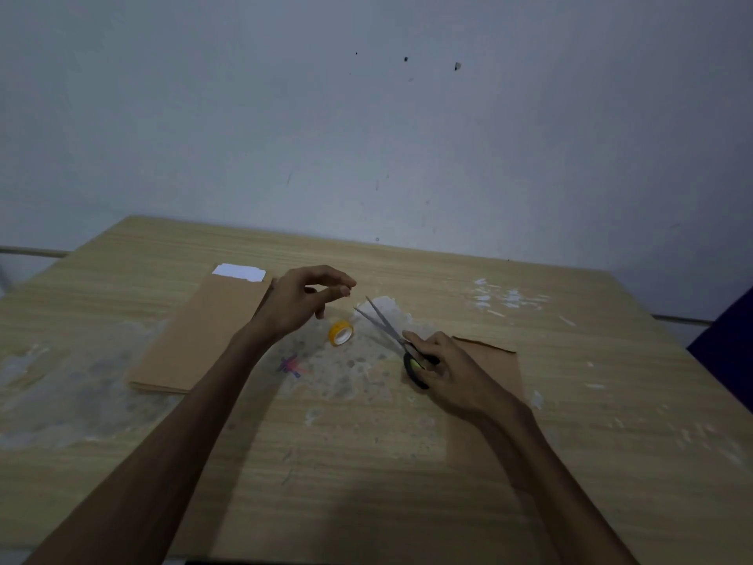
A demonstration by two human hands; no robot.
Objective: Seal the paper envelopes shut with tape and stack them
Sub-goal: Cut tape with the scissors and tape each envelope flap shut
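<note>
On the table: a pale wood-grain table [366,462] runs up to a grey wall [366,116]; whitish scuffed patches [505,297] mark its top toward 1 o'clock, and a small red-and-blue mark [291,364] lies near the centre.
Surroundings: a dark blue shape [729,340] cuts in at the 3 o'clock edge; what it is cannot be told.
Tape roll: a yellow tape roll [341,332] sits at table centre, tipped so its open core faces 5 o'clock, between the two hands and touching neither.
Left stack: the stack of brown envelopes [203,336] lies at 9 o'clock of the roll, long axis from 7 to 1 o'clock, with white paper [239,272] showing at its far end; the left forearm crosses its right edge.
Right envelope: a single brown envelope [489,381] lies at 4 o'clock under the right hand and forearm, long axis roughly 12 to 6.
Scissors: the scissors [385,324] point to 11 o'clock, blades parted in a narrow V, tips near the left fingertips.
Left hand: the left hand [303,299] hangs above the table, thumb and forefinger tips pressed together; whether tape is between them cannot be told.
Right hand: the right hand [448,373] grips the black scissor handles, fingers curled through the loops.
</note>
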